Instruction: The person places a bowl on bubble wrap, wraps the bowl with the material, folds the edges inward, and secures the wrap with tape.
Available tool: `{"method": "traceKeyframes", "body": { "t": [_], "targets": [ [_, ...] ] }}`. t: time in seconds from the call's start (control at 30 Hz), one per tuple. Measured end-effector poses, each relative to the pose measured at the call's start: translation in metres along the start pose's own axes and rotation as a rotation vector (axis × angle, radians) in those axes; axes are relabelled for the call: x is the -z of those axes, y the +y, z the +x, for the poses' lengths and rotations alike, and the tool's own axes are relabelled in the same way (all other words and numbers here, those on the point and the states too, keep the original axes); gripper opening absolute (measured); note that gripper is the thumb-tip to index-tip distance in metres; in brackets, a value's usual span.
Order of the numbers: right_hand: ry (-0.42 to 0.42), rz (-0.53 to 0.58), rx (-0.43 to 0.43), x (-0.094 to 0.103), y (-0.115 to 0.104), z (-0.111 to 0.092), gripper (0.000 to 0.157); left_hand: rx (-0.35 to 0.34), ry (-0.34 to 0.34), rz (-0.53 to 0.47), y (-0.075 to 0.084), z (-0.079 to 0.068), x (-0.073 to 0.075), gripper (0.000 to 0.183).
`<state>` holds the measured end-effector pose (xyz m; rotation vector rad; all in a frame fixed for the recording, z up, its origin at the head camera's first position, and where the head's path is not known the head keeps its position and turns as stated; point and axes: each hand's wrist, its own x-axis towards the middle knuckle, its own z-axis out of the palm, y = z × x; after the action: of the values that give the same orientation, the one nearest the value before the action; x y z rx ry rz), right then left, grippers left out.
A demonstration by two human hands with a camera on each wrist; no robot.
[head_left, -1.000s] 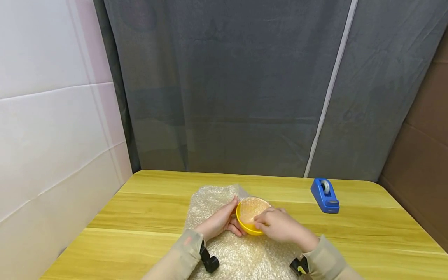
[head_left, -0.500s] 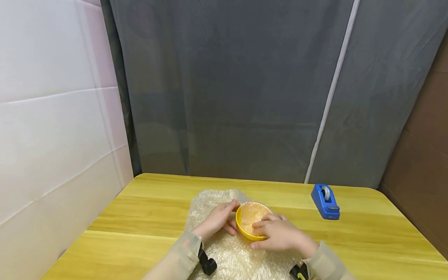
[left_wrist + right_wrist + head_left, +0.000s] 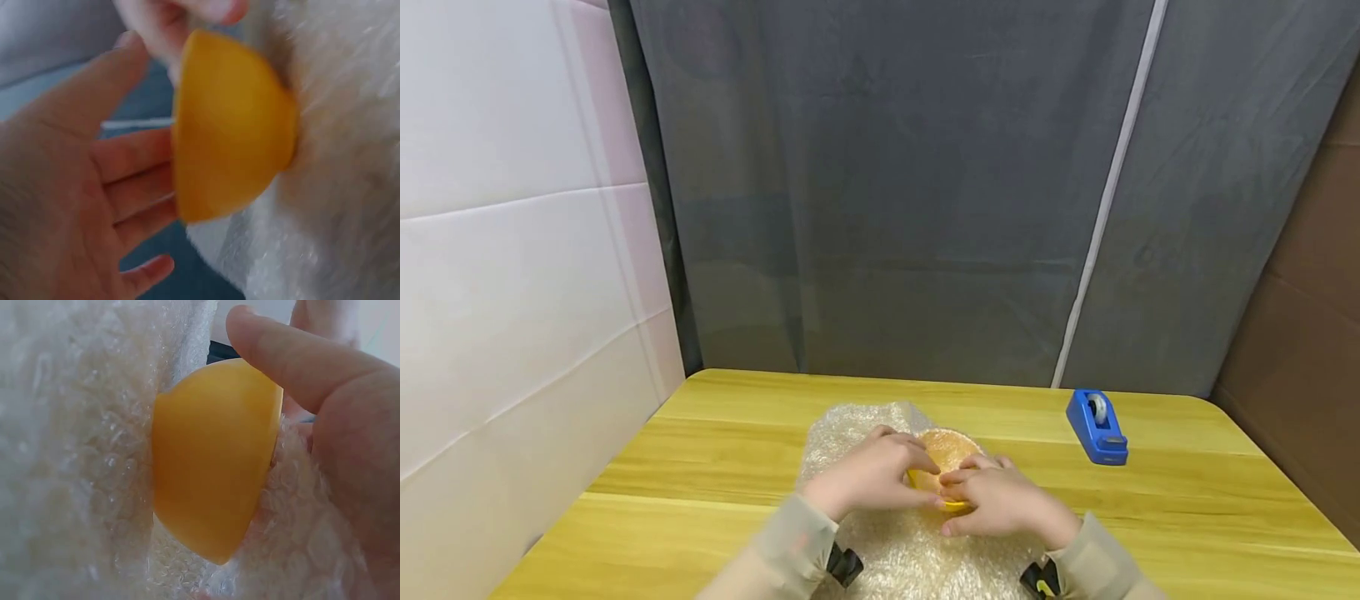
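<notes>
A yellow bowl (image 3: 957, 506) (image 3: 228, 131) (image 3: 209, 459) stands upright on a large sheet of bubble wrap (image 3: 917, 558). Its inside is lined with more bubble wrap (image 3: 951, 450), which in the right wrist view hangs over the rim. My left hand (image 3: 880, 471) reaches over the bowl's left side. Its fingers (image 3: 134, 187) are fairly straight with the thumb spread away. From the right, my right hand (image 3: 1000, 496) lays its fingers on the lining at the rim. The thumb (image 3: 294, 356) stretches along the bowl's near side; the other fingers are mostly hidden in the right wrist view.
A blue tape dispenser (image 3: 1097, 429) with a roll of tape stands at the back right of the wooden table (image 3: 715, 458). Behind the table hangs a dark grey curtain (image 3: 887, 208). A white wall stands left, a brown panel right.
My left hand has moved from the bowl's left outer side up over its rim. My right hand has loosened from pinching at the rim and spread its fingers over the lining. The bowl stays put.
</notes>
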<state>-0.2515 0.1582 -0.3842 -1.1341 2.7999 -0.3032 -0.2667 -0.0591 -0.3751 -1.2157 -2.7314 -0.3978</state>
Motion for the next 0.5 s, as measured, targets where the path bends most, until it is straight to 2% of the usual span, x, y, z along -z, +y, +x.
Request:
{"method": "traceKeyframes", "body": {
  "t": [0.1, 0.23, 0.37, 0.43, 0.5],
  "targets": [
    [-0.002, 0.01, -0.004, 0.001, 0.001, -0.001, 0.054, 0.001, -0.079, 0.099, 0.006, 0.001, -0.008, 0.031],
    [-0.027, 0.039, 0.026, 0.007, 0.002, -0.004, 0.055, 0.01, -0.099, 0.22, 0.01, 0.002, -0.018, 0.024],
    [-0.036, 0.123, 0.123, 0.027, 0.008, -0.016, 0.054, 0.014, -0.095, 0.244, 0.012, -0.001, -0.021, 0.02],
    [-0.009, 0.187, 0.15, 0.041, 0.014, -0.027, 0.051, 0.02, -0.095, 0.237, 0.012, -0.002, -0.021, 0.021],
    [0.042, 0.243, 0.138, 0.055, 0.023, -0.039, 0.047, 0.025, -0.097, 0.24, 0.011, -0.002, -0.02, 0.022]
  ]
}}
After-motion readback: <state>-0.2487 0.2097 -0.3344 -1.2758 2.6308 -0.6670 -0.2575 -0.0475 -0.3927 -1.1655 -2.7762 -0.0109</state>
